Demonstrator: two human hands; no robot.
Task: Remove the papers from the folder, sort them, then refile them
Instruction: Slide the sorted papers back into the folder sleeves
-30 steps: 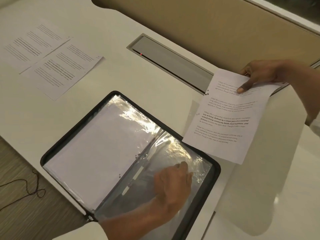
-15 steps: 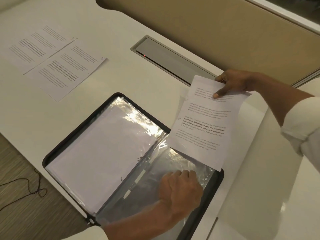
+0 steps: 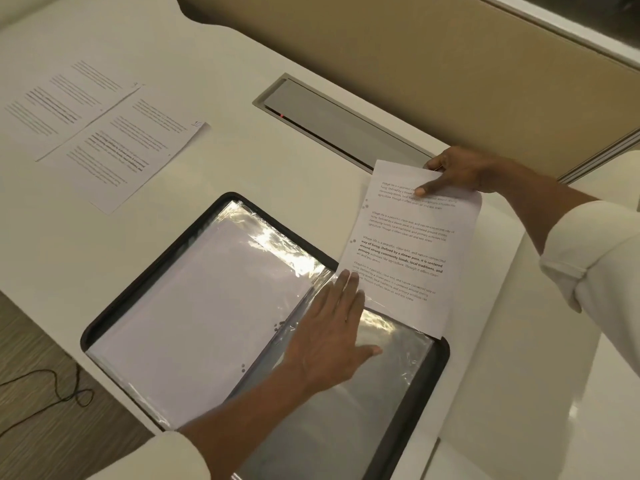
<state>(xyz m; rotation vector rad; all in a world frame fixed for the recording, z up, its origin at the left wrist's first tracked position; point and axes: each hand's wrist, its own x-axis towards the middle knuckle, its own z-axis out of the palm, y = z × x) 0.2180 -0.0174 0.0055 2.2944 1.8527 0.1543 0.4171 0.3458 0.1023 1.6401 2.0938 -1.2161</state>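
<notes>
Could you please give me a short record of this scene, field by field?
folder: open on the table, clear sleeves inside
left hand: flat on the right sleeve, fingers straight
right hand: pinches the held sheet's top edge
held sheet: printed, lower end over the folder's right half; in the sleeve or not, cannot tell
other sheets: two, printed, side by side, far left on the table
</notes>
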